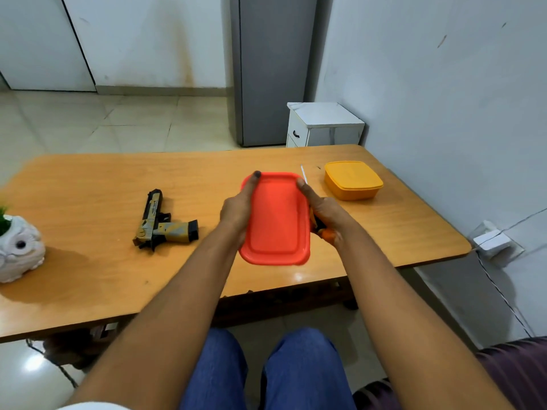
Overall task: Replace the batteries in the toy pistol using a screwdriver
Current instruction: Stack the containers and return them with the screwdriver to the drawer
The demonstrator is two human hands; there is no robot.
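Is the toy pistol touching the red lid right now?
Apart. The head view shows bare table between the toy pistol and the red lid.

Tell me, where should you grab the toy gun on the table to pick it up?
Grab the toy pistol by its handle, coming down from above. It lies flat on the table with the handle sticking out to the right, bare all round, so fingers can curl round it.

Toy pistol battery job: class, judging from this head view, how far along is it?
Early stage. Done: nothing on the camouflage-patterned toy pistol, which lies untouched on the wooden table. In hand: both hands, left and right, hold the red plastic container lid; the right also grips an orange-handled screwdriver. Left: unscrewing, swapping batteries, closing. The yellow lidded box is shut.
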